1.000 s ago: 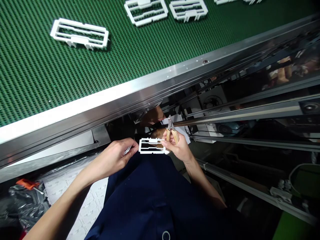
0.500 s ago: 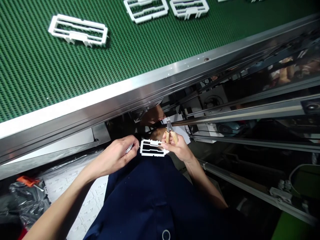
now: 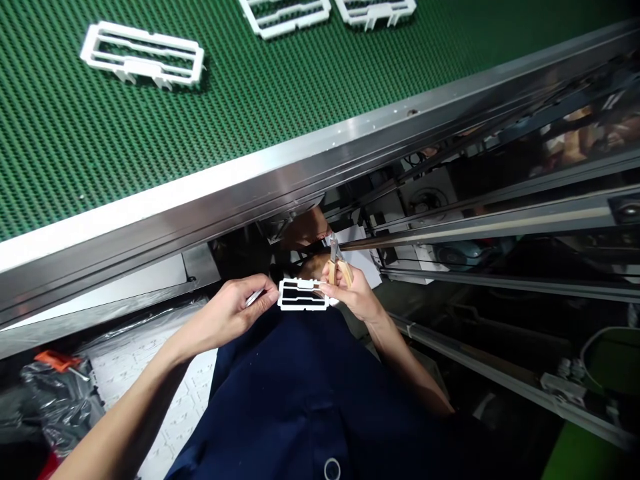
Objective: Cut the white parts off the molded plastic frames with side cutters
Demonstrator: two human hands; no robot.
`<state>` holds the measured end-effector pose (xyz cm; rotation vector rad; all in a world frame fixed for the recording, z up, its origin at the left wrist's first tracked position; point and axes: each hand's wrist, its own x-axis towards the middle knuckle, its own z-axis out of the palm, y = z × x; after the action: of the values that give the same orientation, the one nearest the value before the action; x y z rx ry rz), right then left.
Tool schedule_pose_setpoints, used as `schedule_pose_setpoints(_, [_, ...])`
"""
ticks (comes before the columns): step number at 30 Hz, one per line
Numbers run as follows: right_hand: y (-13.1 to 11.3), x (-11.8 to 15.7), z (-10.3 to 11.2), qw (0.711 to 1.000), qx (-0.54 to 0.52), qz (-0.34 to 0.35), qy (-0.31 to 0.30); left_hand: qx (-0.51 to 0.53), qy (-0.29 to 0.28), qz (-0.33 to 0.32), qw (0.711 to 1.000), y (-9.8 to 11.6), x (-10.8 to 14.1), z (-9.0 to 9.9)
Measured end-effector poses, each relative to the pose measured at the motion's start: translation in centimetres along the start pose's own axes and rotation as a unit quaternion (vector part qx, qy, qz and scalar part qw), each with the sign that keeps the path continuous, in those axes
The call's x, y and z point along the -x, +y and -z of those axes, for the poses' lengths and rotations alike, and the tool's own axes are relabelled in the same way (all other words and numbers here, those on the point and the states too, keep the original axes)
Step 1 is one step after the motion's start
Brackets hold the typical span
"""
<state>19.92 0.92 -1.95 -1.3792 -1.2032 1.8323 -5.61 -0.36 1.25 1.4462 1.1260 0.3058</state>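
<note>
One white frame point(image 3: 306, 285) held at the waist

Slotted and roughly level, it sits before a navy garment point(image 3: 280, 387). The right hand point(image 3: 361, 299) grasps its right end, thumb laid over it, while also holding upward-pointing cutters point(image 3: 333, 268). From the opposite side, the left hand point(image 3: 235, 308) reaches in, fingers curled around a thin white piece point(image 3: 254, 297); whether its fingertips touch the frame is unclear. Beyond, three other frames point(image 3: 139, 67) rest on a green belt point(image 3: 165, 140).
</note>
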Motion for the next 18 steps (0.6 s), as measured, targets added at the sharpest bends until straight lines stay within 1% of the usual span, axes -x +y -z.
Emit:
schedule_pose_setpoints(6, [0.17, 0.13, -0.05, 0.999, 0.032, 0.002, -0.024, -0.048, 0.035, -0.05, 0.997, -0.01, -0.28, -0.22])
schedule_pose_setpoints(9, [0.24, 0.17, -0.14, 0.999, 0.02, 0.001, -0.032, -0.026, 0.05, -0.06, 0.997, -0.2, -0.31, -0.27])
schedule_pose_setpoints(11, [0.33, 0.14, -0.21, 0.999, 0.011, 0.001, -0.031, 0.005, 0.057, -0.055, 0.997, -0.37, -0.27, -0.31])
schedule_pose_setpoints(13, [0.49, 0.08, -0.28, 1.0, 0.0, 0.0, -0.024, 0.035, 0.055, -0.034, 0.997, -0.54, -0.2, -0.35])
schedule_pose_setpoints(16, [0.8, 0.01, -0.32, 1.0, -0.016, -0.005, -0.011, 0.076, 0.031, 0.005, 0.997, -0.79, -0.07, -0.4])
schedule_pose_setpoints(18, [1.0, -0.02, -0.3, 1.0, -0.019, -0.008, -0.005, 0.091, 0.021, 0.01, 0.996, -0.94, -0.05, -0.46])
